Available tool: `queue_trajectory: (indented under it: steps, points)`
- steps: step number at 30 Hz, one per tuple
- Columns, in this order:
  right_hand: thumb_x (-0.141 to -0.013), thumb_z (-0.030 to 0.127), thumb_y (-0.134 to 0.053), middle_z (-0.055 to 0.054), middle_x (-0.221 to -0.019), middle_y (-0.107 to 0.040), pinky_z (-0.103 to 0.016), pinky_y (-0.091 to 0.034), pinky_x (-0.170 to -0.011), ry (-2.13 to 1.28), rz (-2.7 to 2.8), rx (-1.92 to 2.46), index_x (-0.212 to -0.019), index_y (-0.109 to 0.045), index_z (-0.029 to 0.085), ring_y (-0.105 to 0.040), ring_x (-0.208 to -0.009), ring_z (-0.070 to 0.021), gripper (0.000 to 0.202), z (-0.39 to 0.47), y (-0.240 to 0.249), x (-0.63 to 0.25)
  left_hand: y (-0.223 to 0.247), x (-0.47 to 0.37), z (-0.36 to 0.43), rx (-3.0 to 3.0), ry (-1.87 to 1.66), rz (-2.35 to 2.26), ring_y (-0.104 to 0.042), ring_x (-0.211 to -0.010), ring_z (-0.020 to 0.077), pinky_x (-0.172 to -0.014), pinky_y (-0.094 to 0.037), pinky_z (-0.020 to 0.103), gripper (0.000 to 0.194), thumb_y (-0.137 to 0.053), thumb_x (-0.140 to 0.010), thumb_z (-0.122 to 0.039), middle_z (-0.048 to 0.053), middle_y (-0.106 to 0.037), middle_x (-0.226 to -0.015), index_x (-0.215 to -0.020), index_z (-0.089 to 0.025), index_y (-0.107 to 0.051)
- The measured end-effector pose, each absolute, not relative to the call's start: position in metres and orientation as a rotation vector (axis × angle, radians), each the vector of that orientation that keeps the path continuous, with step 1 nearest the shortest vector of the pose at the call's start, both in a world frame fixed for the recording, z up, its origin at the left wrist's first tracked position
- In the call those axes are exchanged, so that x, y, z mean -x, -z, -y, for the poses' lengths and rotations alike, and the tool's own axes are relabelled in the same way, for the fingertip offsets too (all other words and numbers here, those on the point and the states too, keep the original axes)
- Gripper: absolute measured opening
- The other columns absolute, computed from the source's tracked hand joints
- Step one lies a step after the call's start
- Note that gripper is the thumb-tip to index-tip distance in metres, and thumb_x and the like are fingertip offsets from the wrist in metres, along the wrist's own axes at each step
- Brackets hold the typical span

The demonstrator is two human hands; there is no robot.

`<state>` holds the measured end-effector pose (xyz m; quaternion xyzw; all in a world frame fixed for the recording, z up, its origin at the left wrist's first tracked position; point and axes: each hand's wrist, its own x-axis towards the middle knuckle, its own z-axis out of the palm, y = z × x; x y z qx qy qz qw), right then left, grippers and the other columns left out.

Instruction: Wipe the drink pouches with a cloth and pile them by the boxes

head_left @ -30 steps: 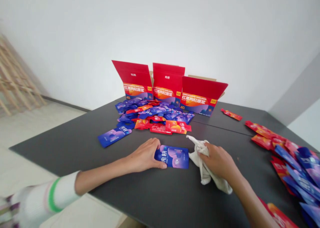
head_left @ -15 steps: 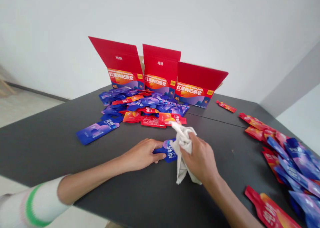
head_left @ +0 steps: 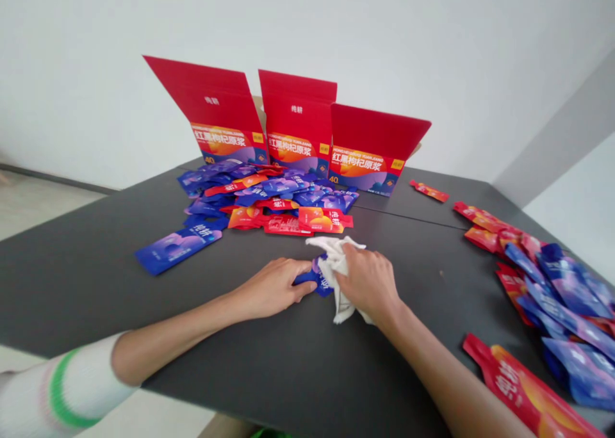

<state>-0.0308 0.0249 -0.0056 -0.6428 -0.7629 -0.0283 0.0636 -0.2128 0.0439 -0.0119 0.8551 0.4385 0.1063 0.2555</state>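
Note:
A blue pouch (head_left: 323, 283) lies on the dark table (head_left: 269, 367), its left end pinched between the thumb and fingers of my left hand (head_left: 273, 287). My right hand (head_left: 369, 281) grips a crumpled white cloth (head_left: 331, 252), which lies over the right part of that pouch and hides it. Beyond my hands is a heap of blue and red pouches (head_left: 281, 198). One more blue pouch (head_left: 177, 247) lies flat at the heap's near left.
Three red boxes with raised lids stand behind the heap: left (head_left: 228, 143), middle (head_left: 298, 150), right (head_left: 362, 166). Another pile of pouches (head_left: 567, 297) spreads along the right, with a red pouch (head_left: 523, 387) nearer me and a small one (head_left: 429, 191) farther back.
My right hand and the cloth have moved left over the pouch, covering more of it. My left hand still holds its left end. The camera view has shifted slightly.

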Motion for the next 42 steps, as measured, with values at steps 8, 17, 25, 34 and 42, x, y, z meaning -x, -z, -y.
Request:
queue_trajectory:
  steps: [8,17,25,34,42]
  points:
    - [-0.079,0.033,-0.050,-0.007,-0.090,-0.066,-0.031,-0.041,-0.074,0.056,2.445,1.860,-0.100,-0.053,0.021,-0.062,-0.083,-0.0215,0.024,-0.025,0.001,0.026,0.009,0.211,-0.043,-2.355,-0.283,-1.187,-0.058,-0.064,0.0147,-0.059,-0.036,0.021,0.015,-0.047,-0.084,-0.029,-0.002,-0.062,-0.065,-0.078,-0.020,-0.057]
    - [-0.080,0.035,-0.049,-0.007,-0.090,-0.066,-0.032,-0.042,-0.074,0.060,2.402,1.898,-0.102,-0.053,0.021,-0.062,-0.084,-0.0224,0.026,-0.029,0.000,0.022,0.010,0.211,-0.043,-2.364,-0.276,-1.184,-0.059,-0.065,0.0149,-0.059,-0.036,0.021,0.014,-0.047,-0.085,-0.029,-0.002,-0.063,-0.068,-0.082,-0.021,-0.058]
    - [-0.079,0.032,-0.050,-0.009,-0.091,-0.067,-0.033,-0.041,-0.078,0.062,2.445,1.860,-0.101,-0.055,0.020,-0.062,-0.085,-0.0224,0.025,-0.029,-0.002,0.023,0.010,0.210,-0.045,-2.377,-0.263,-1.194,-0.059,-0.065,0.0153,-0.059,-0.036,0.021,0.015,-0.047,-0.086,-0.031,-0.002,-0.064,-0.068,-0.083,-0.020,-0.058]
    - [-0.080,0.036,-0.050,-0.007,-0.091,-0.067,-0.031,-0.041,-0.076,0.089,2.393,1.905,-0.102,-0.055,0.021,-0.062,-0.084,-0.0218,0.027,-0.032,0.000,0.018,0.011,0.210,-0.045,-2.388,-0.262,-1.178,-0.058,-0.066,0.0154,-0.059,-0.035,0.021,0.017,-0.046,-0.087,-0.033,-0.001,-0.063,-0.070,-0.085,-0.021,-0.058]
    - [-0.077,0.034,-0.052,-0.007,-0.088,-0.067,-0.033,-0.040,-0.078,0.067,2.484,1.811,-0.099,-0.056,0.020,-0.062,-0.083,-0.0224,0.026,-0.027,-0.002,0.023,0.010,0.210,-0.045,-2.395,-0.280,-1.181,-0.059,-0.069,0.0161,-0.061,-0.037,0.021,0.014,-0.048,-0.085,-0.031,-0.001,-0.063,-0.072,-0.085,-0.021,-0.058]
